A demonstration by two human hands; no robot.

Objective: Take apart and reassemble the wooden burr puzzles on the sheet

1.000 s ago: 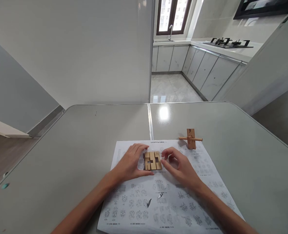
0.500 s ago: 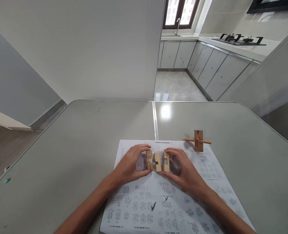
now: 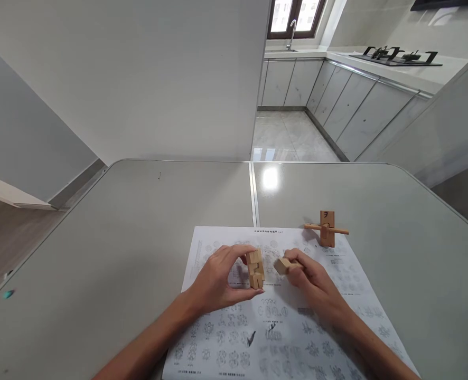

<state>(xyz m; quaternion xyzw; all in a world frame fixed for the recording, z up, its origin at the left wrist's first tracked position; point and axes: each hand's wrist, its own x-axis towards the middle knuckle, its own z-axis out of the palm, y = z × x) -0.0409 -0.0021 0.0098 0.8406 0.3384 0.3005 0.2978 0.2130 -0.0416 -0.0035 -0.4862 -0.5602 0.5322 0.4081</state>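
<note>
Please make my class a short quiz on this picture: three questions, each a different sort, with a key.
1. What lies on the table beneath the hands?
A) a towel
B) a printed sheet
C) a tray
2. True or false: the left hand and the right hand grip the same piece of wood.
3. Fill in: seen by the wearer, the wooden model with a crossing rod stands near the sheet's far ____ corner.

Key:
1. B
2. False: the left holds notched wood, and the right holds a separate wooden piece, with a gap between.
3. right
</note>
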